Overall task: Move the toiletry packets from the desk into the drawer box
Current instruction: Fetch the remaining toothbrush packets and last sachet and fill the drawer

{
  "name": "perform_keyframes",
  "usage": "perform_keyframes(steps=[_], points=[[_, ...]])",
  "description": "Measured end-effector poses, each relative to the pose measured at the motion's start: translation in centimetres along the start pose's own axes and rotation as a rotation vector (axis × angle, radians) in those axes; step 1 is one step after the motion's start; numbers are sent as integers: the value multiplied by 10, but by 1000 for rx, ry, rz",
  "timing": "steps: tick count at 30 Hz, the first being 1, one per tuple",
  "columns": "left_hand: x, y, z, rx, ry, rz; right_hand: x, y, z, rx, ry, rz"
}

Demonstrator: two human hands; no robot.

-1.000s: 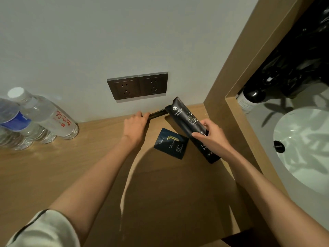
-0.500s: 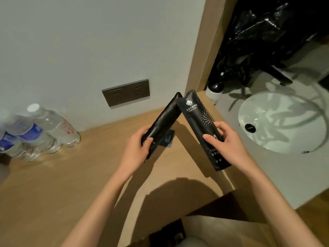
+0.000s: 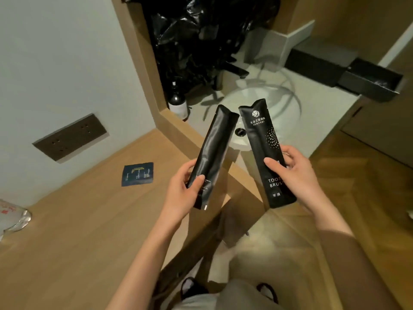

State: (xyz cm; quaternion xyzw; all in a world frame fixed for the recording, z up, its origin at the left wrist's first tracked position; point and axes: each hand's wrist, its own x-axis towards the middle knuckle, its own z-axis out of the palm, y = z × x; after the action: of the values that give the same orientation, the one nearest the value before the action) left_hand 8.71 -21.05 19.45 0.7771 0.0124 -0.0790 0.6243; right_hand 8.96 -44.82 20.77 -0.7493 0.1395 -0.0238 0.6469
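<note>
My left hand (image 3: 183,191) grips a long plain black foil packet (image 3: 212,153), and my right hand (image 3: 297,173) grips a printed black toothbrush packet (image 3: 266,153). I hold both low, so the tops can enter first. They hang past the wooden desk (image 3: 78,231) edge. A small dark-blue square packet (image 3: 138,174) lies on the desk. The open black drawer box (image 3: 371,82) stands well apart, beyond the white basin (image 3: 288,101); I judge the way there free.

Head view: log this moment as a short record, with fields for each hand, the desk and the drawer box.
left hand: grips a plain black packet, upright and tilted
right hand: grips the toothbrush packet, printed face to camera
desk: one blue square packet lies flat
drawer box: on the sink counter, drawer pulled open, contents unclear
</note>
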Motion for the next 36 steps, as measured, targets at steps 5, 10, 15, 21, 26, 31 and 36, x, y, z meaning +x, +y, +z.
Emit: perform_keyframes(steps=[5,10,15,21,26,31,36], points=[[7,24,88,-205,-148,-110,-5,14,-91,101,85,62],[14,47,201,-327,-222,-192,0,31,-194,94,110,89],[24,74,303,-293,-266,-109,12,39,-288,76,118,103],[55,104,390,-269,-347,50,53,43,-373,97,164,92],[106,117,441,-235,-320,77,113,50,-430,57,209,94],[182,126,492,-281,-283,9,189,50,-482,-124,225,73],[260,142,539,-313,-201,-53,273,38,-529,-225,181,48]])
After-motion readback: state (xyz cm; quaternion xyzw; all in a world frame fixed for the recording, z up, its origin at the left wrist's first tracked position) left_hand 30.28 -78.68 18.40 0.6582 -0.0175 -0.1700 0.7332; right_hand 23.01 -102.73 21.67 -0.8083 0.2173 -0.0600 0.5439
